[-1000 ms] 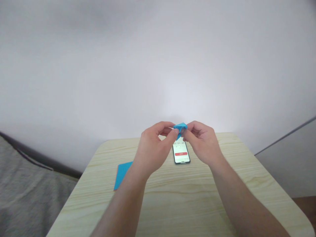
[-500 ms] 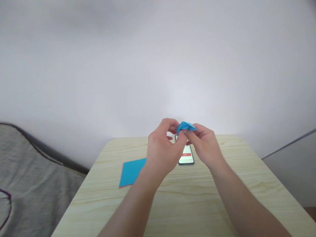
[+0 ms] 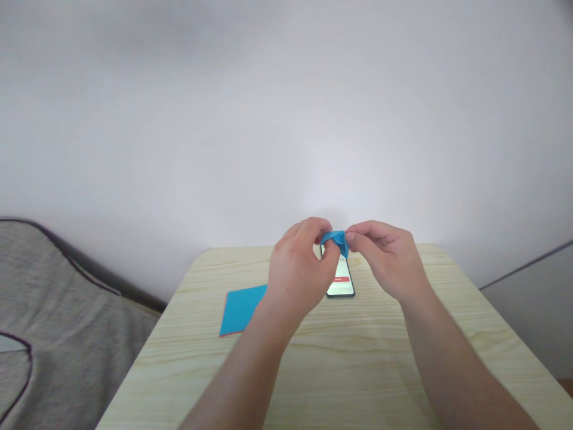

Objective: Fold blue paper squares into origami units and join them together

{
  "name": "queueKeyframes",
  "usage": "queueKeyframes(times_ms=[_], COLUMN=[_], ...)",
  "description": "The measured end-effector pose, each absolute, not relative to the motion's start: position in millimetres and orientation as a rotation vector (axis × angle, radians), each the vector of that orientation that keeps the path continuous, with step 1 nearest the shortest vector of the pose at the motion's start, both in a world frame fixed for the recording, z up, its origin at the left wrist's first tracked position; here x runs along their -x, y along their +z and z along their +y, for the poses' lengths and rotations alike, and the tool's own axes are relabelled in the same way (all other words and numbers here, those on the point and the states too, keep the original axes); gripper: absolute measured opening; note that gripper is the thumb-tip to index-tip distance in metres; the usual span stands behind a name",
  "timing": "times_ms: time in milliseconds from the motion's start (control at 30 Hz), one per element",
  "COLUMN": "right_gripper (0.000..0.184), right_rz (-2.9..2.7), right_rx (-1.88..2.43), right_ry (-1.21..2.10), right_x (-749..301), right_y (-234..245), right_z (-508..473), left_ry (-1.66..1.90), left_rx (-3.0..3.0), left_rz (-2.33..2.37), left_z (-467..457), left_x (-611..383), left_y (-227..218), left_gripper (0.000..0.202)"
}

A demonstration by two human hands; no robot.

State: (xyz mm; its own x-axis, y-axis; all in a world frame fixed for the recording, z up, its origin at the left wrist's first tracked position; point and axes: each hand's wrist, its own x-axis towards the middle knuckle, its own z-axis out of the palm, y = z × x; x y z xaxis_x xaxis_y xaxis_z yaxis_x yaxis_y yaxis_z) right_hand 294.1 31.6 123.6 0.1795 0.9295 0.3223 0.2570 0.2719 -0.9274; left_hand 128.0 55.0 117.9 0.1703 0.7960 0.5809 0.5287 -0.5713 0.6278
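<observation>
Paper, blue and creased into a small angular form, is held in the air between two bare hands, above the far edge of the surface and near its middle. Left hand: the thumb lies against the near face and the forefinger curls behind, gripping the left part of the form. Right hand: thumb and forefinger pinch the right end, beside a corner that points downward. Below the form, a phone lies flat near the far edge of the table; its lit screen shows a red bar, while its upper part is partly hidden by the left hand and the form. A flat blue sheet with a reddish rim lies toward the left edge, its right side covered by the left forearm. Grey cloth with dark piping stands beyond the left edge; a pale wall rises behind the far edge.
</observation>
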Motion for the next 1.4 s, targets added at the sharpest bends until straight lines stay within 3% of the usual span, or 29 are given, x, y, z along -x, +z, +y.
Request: queueKeyframes(times_ms=[767, 933, 1067, 1400], right_gripper=[0.016, 0.018, 0.017, 0.018], right_rz=[-1.476, -1.4, -1.407, -1.496], right_rx=[1.449, 1.396, 1.401, 1.426], right_ry=[0.613, 0.596, 0.608, 0.405], right_x=[-294.2, -293.8, -293.7, -288.8], right_y=[126.1, 123.1, 123.2, 122.2], right_z=[24.4, 27.9, 27.9, 25.6], left_ry=[1.427, 1.275, 1.157, 1.179], left_rx=[-2.196, -2.035, -2.029, -2.176], left_rz=[1.166, 1.217, 1.239, 1.295], left_z=[52.7, 53.5, 55.5, 54.5], left_x=[-129.1, -129.4, -129.3, -130.0], left_y=[118.3, 119.6, 120.2, 119.3], left_gripper=[0.02, 0.012, 0.017, 0.019])
